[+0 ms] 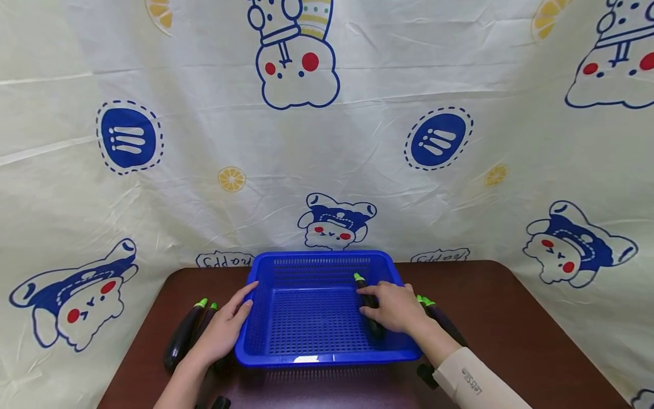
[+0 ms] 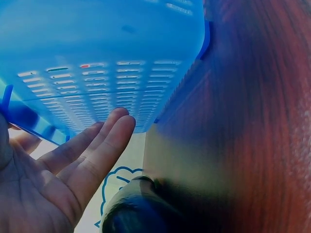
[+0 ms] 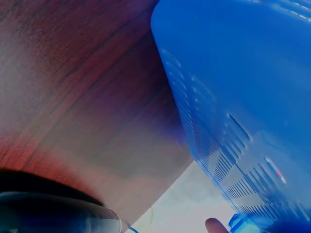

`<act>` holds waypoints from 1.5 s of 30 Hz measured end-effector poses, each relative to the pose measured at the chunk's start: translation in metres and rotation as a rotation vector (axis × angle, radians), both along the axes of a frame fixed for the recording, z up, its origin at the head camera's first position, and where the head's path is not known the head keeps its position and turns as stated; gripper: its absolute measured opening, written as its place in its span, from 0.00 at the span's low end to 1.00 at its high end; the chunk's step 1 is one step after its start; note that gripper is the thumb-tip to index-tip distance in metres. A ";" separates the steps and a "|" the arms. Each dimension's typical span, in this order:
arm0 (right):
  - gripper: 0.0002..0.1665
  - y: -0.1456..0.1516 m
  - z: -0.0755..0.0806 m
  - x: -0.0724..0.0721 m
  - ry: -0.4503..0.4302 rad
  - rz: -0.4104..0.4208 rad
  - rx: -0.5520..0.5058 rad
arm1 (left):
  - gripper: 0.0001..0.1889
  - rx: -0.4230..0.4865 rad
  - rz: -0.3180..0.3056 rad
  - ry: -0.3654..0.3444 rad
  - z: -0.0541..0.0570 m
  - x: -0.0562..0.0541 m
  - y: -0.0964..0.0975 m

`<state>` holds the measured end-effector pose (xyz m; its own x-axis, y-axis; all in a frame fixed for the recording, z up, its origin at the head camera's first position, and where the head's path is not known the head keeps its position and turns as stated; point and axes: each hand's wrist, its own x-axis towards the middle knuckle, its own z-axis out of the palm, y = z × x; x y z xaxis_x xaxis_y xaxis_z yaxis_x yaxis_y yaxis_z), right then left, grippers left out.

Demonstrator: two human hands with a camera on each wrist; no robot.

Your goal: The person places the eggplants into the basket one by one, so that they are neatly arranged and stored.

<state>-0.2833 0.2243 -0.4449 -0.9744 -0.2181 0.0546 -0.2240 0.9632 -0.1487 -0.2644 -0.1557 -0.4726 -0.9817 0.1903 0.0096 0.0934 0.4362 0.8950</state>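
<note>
A blue plastic basket (image 1: 322,359) with slotted walls and floor stands in the middle of the table. Inside it, along the right side, a dark eggplant (image 1: 375,330) with a bright green tip points away from me. My right hand (image 1: 395,307) reaches over the right rim and holds this eggplant between thumb and fingers. At the basket's left rim rests my left hand (image 1: 225,329). In the left wrist view its straight fingers (image 2: 104,155) lie alongside the outer wall below the rim. The right wrist view shows just one fingertip (image 3: 215,225) by the basket.
Left of the basket lie two eggplants (image 1: 181,341), partly behind my left forearm. More eggplants (image 1: 445,322) lie on the right, partly covered by my right arm. A dark rounded end (image 1: 221,403) shows at the front edge of view. A printed cloth (image 1: 327,153) hangs behind the brown table (image 1: 511,329).
</note>
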 end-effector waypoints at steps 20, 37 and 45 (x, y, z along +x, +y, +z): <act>0.25 -0.004 -0.003 -0.002 -0.053 0.022 0.189 | 0.24 0.057 0.010 -0.024 -0.003 -0.003 -0.001; 0.26 0.002 -0.007 0.005 -0.050 0.023 0.288 | 0.24 0.091 -0.020 -0.030 -0.003 -0.009 0.006; 0.25 -0.003 -0.007 -0.002 -0.024 0.037 0.238 | 0.24 0.059 -0.002 -0.026 0.002 -0.004 0.000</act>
<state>-0.2851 0.2215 -0.4522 -0.9660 -0.2573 -0.0256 -0.2585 0.9630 0.0760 -0.2686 -0.1554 -0.4709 -0.9814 0.1922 -0.0046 0.0706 0.3823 0.9214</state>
